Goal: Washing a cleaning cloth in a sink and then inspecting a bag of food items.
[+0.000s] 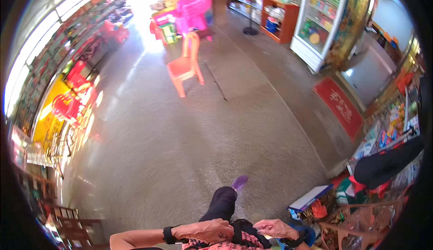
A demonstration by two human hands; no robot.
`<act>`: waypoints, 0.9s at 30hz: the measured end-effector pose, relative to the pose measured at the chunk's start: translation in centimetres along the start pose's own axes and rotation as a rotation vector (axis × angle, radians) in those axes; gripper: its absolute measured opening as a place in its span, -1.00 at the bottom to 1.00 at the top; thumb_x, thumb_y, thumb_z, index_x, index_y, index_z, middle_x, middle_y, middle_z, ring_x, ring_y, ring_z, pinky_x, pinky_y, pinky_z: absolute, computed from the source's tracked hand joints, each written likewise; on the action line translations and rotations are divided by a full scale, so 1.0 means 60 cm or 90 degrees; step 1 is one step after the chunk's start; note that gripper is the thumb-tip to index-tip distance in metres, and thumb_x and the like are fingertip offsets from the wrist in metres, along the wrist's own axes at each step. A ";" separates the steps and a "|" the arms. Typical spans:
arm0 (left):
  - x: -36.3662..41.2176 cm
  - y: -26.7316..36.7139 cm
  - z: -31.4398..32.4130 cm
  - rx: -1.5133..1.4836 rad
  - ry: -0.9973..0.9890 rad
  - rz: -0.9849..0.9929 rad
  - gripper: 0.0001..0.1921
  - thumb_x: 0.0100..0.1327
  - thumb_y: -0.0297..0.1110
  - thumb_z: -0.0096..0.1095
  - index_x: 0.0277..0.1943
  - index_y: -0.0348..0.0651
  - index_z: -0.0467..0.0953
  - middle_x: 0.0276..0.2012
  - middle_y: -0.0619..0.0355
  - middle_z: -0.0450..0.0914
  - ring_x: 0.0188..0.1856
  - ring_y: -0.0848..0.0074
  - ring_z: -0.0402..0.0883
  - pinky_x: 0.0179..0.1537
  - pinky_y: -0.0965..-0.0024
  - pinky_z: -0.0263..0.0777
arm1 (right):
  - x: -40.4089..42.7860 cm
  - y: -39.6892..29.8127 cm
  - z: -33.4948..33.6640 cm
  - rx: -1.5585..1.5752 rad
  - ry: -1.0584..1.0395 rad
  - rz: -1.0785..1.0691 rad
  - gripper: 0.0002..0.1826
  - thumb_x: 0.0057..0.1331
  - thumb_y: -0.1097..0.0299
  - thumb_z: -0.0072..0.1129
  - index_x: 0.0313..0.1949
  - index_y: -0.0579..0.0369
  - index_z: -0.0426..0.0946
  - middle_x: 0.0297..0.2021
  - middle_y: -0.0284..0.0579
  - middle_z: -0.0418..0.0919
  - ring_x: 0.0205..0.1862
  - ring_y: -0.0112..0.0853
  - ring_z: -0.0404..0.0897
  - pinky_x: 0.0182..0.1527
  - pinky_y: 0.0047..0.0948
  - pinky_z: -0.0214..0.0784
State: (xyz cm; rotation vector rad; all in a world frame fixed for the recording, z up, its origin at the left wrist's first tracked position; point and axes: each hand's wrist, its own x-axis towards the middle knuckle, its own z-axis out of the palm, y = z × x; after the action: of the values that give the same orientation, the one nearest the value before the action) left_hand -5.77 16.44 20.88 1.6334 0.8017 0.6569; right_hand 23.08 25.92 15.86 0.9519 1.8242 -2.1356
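Observation:
My left hand [204, 231], with a black band at its wrist, lies across the front of my body at the bottom of the view, fingers curled near a black strap [238, 231]. Whether it grips the strap cannot be made out. On the right of the strap is my other hand [275, 229], its fingers bent towards the strap and also banded in black at the wrist. A patterned pink and black garment [248, 240] shows below the hands. One dark trouser leg [221, 204] and a purple shoe [240, 182] extend forward on the floor.
An orange plastic chair [184, 65] stands ahead, with a thin dark stick [215, 82] on the floor beside it. Goods shelves [50, 52] line the left. At right are a glass-door refrigerator [319, 23], a red mat [338, 108], a flat box [309, 197] and a brown chair [365, 221].

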 end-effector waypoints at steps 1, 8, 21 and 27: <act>0.023 -0.018 -0.019 -0.043 -0.035 0.024 -0.81 0.18 -0.33 0.14 -0.23 -0.27 0.49 -0.29 -0.01 0.55 -0.22 0.19 0.54 -0.12 0.31 0.36 | 0.005 -0.022 -0.020 -0.075 -0.026 -0.061 -0.72 0.24 0.34 0.13 -0.06 0.09 0.49 -0.25 -0.20 0.58 -0.25 -0.54 0.55 -0.16 -0.52 0.40; 0.237 -0.060 -0.169 0.005 -0.108 0.013 -0.79 0.16 -0.44 0.12 -0.16 -0.33 0.49 -0.22 -0.05 0.56 -0.09 0.17 0.53 0.01 0.24 0.36 | 0.043 -0.088 -0.174 -0.099 0.006 -0.199 -0.69 0.29 0.23 0.02 -0.03 0.06 0.44 -0.26 -0.13 0.51 -0.24 -0.30 0.52 -0.19 -0.36 0.39; 0.735 -0.096 -0.349 -0.043 -0.486 -0.028 -0.63 0.07 -0.52 0.16 0.00 -0.11 0.44 -0.18 0.05 0.40 -0.04 0.23 0.37 -0.02 0.26 0.27 | 0.032 -0.122 -0.503 0.058 0.132 -0.188 -0.68 0.25 0.27 0.09 0.00 0.01 0.46 -0.18 -0.11 0.46 -0.18 -0.28 0.50 -0.15 -0.42 0.37; 0.997 -0.127 -0.383 -0.024 -0.570 0.034 -0.67 0.18 -0.32 0.16 0.01 -0.15 0.48 -0.11 0.00 0.52 -0.02 0.19 0.45 0.02 0.23 0.29 | 0.015 -0.102 -0.736 0.056 0.190 -0.239 -0.66 0.32 0.29 0.00 0.08 -0.02 0.41 -0.10 -0.06 0.41 -0.06 -0.19 0.44 0.00 -0.35 0.26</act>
State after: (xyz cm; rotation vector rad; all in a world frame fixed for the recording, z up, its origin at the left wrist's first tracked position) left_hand 11.73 78.52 18.09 1.6838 0.0879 -0.0639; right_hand 34.70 68.89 18.43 1.0685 2.2182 -2.4134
